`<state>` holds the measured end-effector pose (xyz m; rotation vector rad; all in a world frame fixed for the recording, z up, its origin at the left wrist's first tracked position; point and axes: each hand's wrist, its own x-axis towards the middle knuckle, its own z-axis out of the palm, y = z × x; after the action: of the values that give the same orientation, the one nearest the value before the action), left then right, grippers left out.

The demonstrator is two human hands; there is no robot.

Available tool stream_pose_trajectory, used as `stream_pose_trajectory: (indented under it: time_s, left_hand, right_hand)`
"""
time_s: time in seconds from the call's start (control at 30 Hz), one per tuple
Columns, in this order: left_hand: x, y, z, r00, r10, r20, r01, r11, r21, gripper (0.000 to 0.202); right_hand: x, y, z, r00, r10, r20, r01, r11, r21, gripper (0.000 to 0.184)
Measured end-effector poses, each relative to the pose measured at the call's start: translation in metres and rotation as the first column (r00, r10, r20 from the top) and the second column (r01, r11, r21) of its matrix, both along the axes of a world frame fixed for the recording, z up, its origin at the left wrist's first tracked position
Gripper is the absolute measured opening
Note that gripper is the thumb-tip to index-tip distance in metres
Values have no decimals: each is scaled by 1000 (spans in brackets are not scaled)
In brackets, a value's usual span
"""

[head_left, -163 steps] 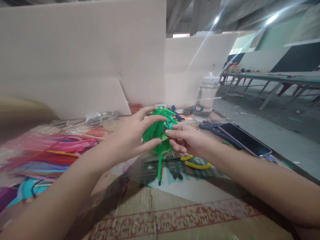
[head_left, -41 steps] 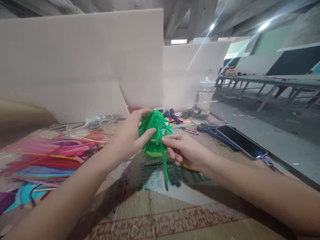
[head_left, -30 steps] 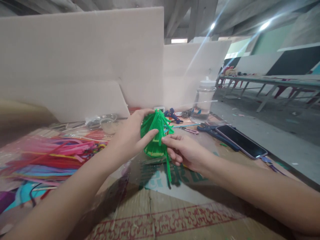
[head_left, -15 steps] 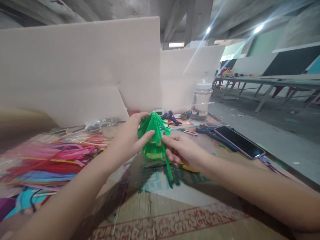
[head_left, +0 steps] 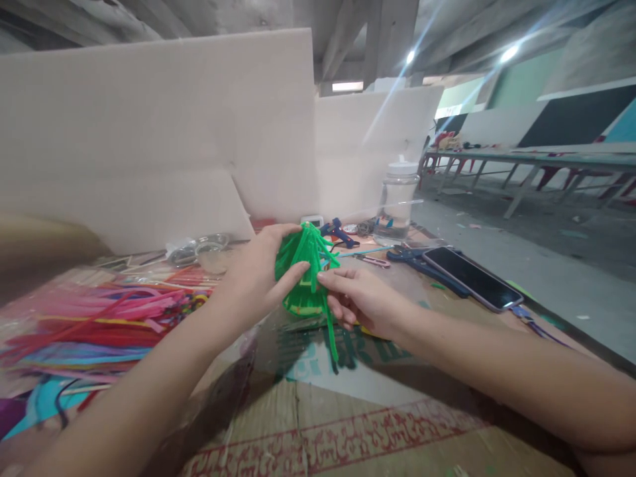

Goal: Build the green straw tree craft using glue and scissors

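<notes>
While our left hand curves around the left side of a green, cone-shaped fuzzy piece built of thin strands, just below the centre of the frame, its thumb presses the front and its other fingers reach up toward the tip, so the fingers are clamped on the cone. Our right hand comes in from the lower right, thumb and forefinger pinched together at the cone's right front edge on a long green fuzzy strand, which hangs down and slants slightly right over the table. Below our right hand shows a curved yellow handle, partly covered.

At the left of the frame we see a spread of pink, red, blue and yellow fuzzy strands beside our left forearm. Right of centre, behind our right hand, lie a small pink-handled cutter and a dark blue gun-shaped tool. Farther right, a black-screened phone rests against a long dark blue tool, and a clear bottle with a white lid stands upright near the back. Large white boards rise across the upper left.
</notes>
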<state>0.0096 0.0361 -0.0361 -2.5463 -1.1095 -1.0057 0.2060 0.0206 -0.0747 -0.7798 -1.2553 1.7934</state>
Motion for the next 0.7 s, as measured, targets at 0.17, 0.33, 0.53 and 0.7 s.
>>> stream_pose_trajectory:
  time_s: [0.17,0.33,0.53,0.7]
  left_hand:
    - [0,1,-1,1000,2,6,-2,1000,-5,48]
    - [0,2,-1,1000,-12,19,12,1000,-10,47]
    - [-1,3,-2,999,-29,36,29,1000,-5,47]
    - [-10,14,-1,995,-57,77,66,991,-116,47]
  right_hand:
    - [0,-1,1,1000,-6,11,6,1000,3,26]
    - [-1,-1,0,999,-33,20,33,999,15,28]
    - [-1,0,-4,996,-77,46,74,996,52,31]
    - [1,6,-3,988,-134,81,126,987,104,31]
